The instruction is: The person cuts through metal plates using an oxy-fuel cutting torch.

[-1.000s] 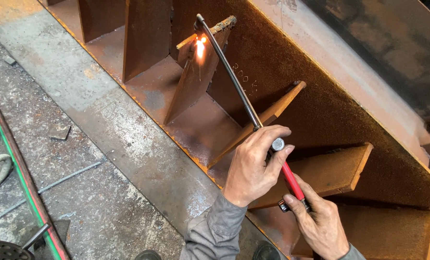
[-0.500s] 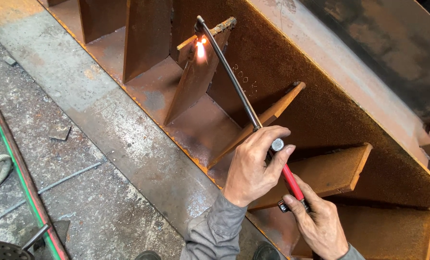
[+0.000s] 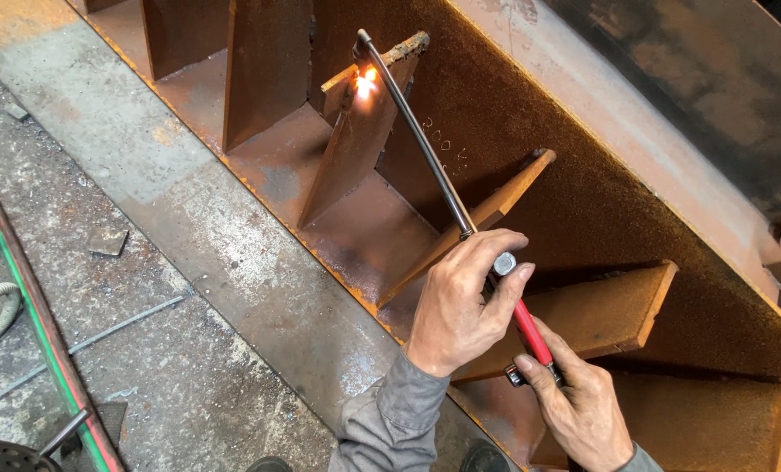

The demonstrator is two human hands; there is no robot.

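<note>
The cutting torch is being gripped by both hands: left hand clasping its tube, right hand grasping the red handle, flame burning at the rusty stiffener plate far ahead.

The left hand hides the torch's middle. At lower left, the frame's edge cuts a round grate. Chalk marks on the rusty beam are too small to tell.

The torch had a dark tube, a red handle and a yellow-white flame. The steel plates were rust-brown, the floor mottled grey, the sleeve grey.
</note>
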